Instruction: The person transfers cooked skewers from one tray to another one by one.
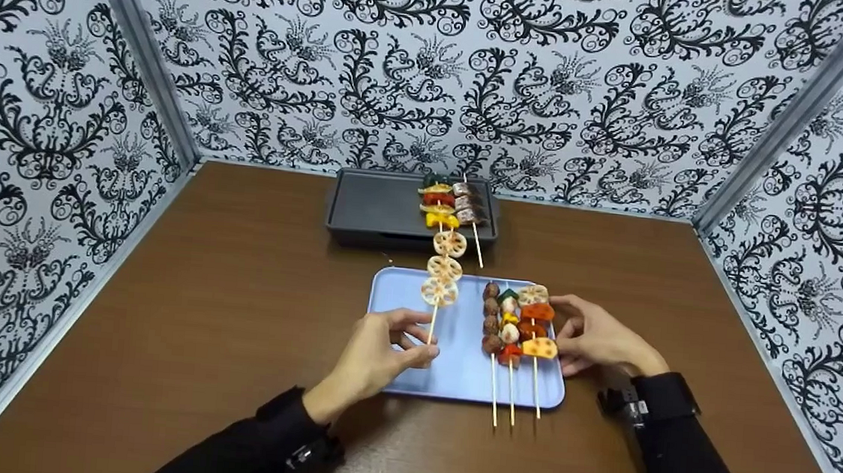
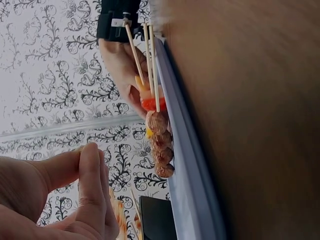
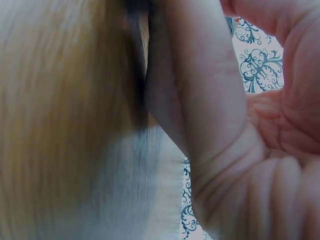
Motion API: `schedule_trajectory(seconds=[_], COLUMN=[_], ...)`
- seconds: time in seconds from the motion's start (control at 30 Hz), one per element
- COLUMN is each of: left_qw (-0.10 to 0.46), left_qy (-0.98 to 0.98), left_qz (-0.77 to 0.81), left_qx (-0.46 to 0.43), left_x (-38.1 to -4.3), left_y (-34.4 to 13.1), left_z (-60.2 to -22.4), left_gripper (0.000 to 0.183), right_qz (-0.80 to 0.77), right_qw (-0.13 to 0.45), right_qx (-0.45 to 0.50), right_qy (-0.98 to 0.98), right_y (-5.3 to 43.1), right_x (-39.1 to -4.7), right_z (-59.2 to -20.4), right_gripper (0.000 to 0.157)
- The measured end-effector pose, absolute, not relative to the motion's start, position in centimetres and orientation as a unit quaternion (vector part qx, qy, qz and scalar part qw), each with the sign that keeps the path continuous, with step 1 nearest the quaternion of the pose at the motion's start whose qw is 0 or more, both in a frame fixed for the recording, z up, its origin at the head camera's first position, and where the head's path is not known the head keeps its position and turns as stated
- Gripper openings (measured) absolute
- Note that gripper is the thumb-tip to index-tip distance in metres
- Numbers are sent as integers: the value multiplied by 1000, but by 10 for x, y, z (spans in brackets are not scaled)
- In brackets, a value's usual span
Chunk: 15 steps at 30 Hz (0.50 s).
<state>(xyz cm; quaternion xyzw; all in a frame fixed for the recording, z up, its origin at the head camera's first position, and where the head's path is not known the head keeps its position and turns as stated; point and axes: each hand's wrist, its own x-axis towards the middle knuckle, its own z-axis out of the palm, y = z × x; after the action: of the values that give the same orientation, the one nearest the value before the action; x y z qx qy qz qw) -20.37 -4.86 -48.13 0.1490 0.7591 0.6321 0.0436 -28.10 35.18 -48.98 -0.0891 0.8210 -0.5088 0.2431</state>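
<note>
My left hand (image 1: 382, 350) pinches the bare stick end of a lotus root skewer (image 1: 444, 270) between thumb and fingers, above the light blue tray (image 1: 448, 374). Three lotus slices on it point away toward the grill plate. At the tray's right edge, my right hand (image 1: 601, 337) grips the rim with curled fingers, close beside the skewers. On the tray's right side lie a meatball skewer (image 1: 491, 321), a mixed vegetable skewer (image 1: 510, 326) and a skewer with lotus and orange pieces (image 1: 536, 324). The left wrist view shows the left hand's fingertips (image 2: 89, 150) together.
A dark grey grill plate (image 1: 375, 199) stands behind the tray. On its right side lie a colourful vegetable skewer (image 1: 437, 200) and a skewer of greyish, dark-skinned pieces (image 1: 469, 204), its stick overhanging the front. Patterned walls (image 1: 435, 65) enclose the brown table (image 1: 237, 290).
</note>
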Motion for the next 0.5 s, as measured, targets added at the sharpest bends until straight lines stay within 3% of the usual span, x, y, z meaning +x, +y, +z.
schedule_trajectory(seconds=[0.5], left_qw=[65], left_qy=[756], left_qz=[633], left_qx=[153], left_x=[-191], left_y=[-38], left_z=[-488], left_gripper=[51], right_qz=[-509], right_qw=[242], right_qx=[-85], right_qy=[822], right_y=[353], right_x=[-282], right_z=[-491], right_gripper=[91])
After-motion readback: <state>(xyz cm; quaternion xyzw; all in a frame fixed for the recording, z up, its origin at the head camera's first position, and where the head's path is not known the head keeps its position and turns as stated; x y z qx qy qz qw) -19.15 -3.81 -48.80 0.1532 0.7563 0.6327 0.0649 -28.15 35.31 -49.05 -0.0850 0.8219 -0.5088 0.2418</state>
